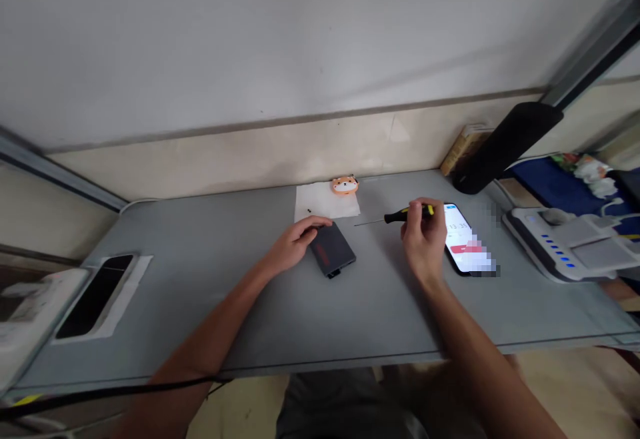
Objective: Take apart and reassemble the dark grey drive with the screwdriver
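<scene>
1. Head view: the dark case (334, 252) lies on the grey table (320, 326), in front of the white paper (315, 198) — flat, rectangular, charcoal, with a gap at its near end where a small black part shows.
2. Reddish lettering runs along the case's left side, too blurred to read.
3. The left hand (291, 246) holds the case by its far-left edge, fingers bent over it.
4. The right hand (425, 234) has its fingers closed around a black-and-yellow screwdriver (397, 216), whose thin shaft points left, its tip apart from the case.
5. Tiny dark bits (309, 210) and an orange animal-face item (345, 186) sit on the paper.
6. Beside the right hand, a lit phone (456, 236) shows "13" and "35" above a red button — part of the screen is pixelated.
</scene>
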A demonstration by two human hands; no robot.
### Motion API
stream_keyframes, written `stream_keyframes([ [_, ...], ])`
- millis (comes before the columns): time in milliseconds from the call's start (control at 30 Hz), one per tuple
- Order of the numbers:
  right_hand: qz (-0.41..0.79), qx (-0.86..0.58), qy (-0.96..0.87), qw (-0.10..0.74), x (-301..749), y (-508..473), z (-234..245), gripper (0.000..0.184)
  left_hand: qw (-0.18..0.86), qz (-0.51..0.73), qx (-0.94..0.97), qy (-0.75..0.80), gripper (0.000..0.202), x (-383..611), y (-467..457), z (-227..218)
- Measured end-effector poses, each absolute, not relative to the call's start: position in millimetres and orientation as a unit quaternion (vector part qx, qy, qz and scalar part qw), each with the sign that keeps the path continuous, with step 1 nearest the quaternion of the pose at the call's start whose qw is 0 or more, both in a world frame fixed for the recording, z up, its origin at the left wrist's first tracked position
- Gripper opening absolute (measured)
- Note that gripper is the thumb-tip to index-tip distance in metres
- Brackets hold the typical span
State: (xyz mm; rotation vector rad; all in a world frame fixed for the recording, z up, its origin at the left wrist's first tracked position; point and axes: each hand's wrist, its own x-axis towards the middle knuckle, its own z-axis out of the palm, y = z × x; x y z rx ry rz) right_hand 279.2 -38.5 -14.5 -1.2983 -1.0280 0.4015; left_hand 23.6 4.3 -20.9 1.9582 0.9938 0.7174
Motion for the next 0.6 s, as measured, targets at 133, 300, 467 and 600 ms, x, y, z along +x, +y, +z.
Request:
stream_keyframes([
  [133, 0.223, -0.573, -0.502, 0.608, 270.3, -41.7, -17.1, 0.036, 0.357, 0.297, 0.787, 0.407, 0.037, 25.3, 5.7, -26.3],
  [300, 0.259, -0.562, -0.517, 0.591, 266.4, -41.1, -21.9, 0.039, 0.325, 0.31, 0.804, 0.389, 0.041, 25.8, 5.2, -28.6],
  [467, 0.242, -0.563, -0.511, 0.603, 268.8, -40.0, -24.3, 0.038, 0.301, 0.332, 0.816, 0.367, 0.044, 27.3, 3.2, -30.2],
  [600, 0.244, -0.561, -0.512, 0.603, 269.9, -40.2, -24.2, 0.036, 0.247, 0.361, 0.821, 0.366, 0.038, 28.1, 2.4, -31.2],
])
